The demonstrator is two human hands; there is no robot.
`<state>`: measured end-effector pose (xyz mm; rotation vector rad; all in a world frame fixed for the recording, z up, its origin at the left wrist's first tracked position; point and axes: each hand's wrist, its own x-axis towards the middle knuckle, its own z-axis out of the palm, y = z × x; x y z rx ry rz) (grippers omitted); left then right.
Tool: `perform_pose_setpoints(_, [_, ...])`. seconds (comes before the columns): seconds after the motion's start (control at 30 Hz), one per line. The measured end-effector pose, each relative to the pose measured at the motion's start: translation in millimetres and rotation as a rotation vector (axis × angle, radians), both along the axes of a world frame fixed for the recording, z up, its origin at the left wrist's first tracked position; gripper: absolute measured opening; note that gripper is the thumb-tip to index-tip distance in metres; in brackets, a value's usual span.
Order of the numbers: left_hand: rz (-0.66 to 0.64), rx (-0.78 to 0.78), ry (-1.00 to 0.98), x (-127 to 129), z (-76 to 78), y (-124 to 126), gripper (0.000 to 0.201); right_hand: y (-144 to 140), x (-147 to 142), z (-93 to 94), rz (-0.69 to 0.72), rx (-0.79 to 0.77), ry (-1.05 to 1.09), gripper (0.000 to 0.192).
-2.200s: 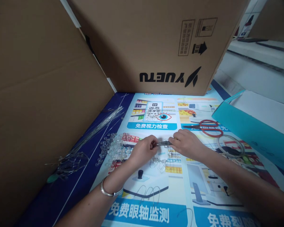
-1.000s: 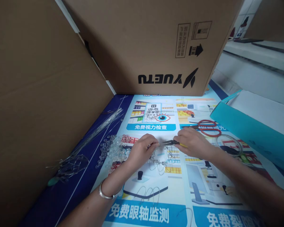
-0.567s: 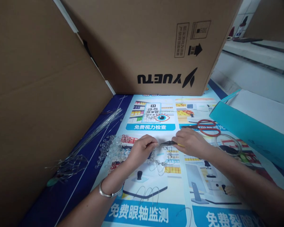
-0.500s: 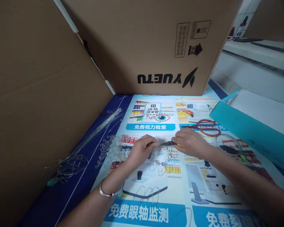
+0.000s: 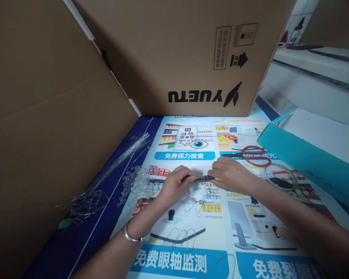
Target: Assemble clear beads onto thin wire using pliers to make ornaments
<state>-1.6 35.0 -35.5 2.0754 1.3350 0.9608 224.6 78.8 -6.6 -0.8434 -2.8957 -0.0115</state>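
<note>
On a printed poster-covered worktop, a tangled strand of thin silver wire strung with clear beads lies just below both hands. The left hand pinches the wire's end; the right hand grips slim yellow-handled pliers, whose tips meet it. Light, springy and easily kinked, the strand seems best held near its end. Loose clear beads and red-handled scissors lie nearby.
</note>
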Motion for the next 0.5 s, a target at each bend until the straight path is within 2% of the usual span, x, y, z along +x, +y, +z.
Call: perform_pose_setpoints(0.5, [-0.036, 0.061, -0.022, -0.2, -3.2, 0.0, 0.009, -12.9, -8.6, 8.9, -0.081, 0.014, -0.061, 0.023])
